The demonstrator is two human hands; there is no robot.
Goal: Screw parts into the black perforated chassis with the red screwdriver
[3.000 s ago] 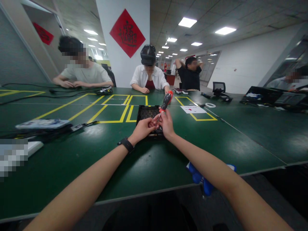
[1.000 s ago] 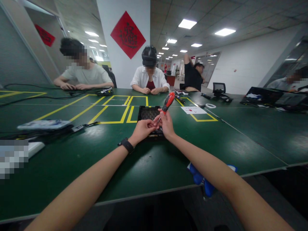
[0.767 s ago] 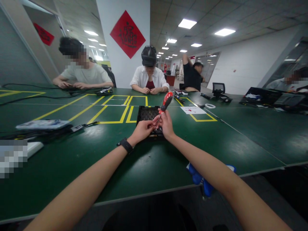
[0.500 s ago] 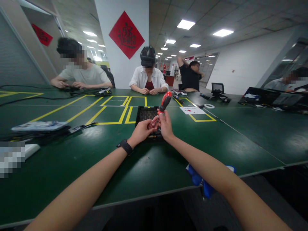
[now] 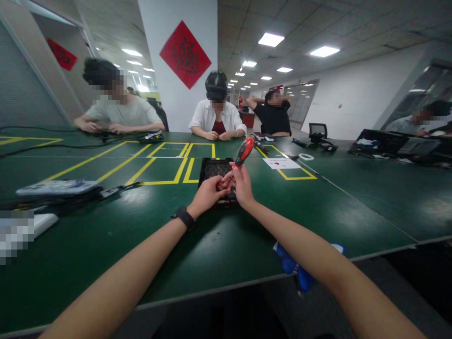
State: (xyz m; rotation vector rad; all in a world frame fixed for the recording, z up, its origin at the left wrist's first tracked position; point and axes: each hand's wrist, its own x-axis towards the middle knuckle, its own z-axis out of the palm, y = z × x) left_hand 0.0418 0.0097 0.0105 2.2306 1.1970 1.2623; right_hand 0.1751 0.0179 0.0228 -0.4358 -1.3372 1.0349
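Note:
My right hand (image 5: 243, 187) is closed round the shaft of a red-and-black screwdriver (image 5: 243, 152), whose handle points up and away. My left hand (image 5: 207, 192), with a black band on the wrist, pinches at the screwdriver's tip; what its fingers hold is too small to see. Both hands hover over the near edge of a black tray (image 5: 213, 168) that lies on the green table (image 5: 212, 245).
Yellow tape lines (image 5: 165, 165) mark boxes on the table. A white sheet (image 5: 281, 163) and a tape roll (image 5: 308, 157) lie to the right, flat devices (image 5: 58, 187) to the left. A blue object (image 5: 294, 268) sits under my right forearm. Three people sit across the table.
My hands and the screwdriver have stayed almost still; the handle has only wobbled slightly. The person in black at the back has shifted their raised arms.

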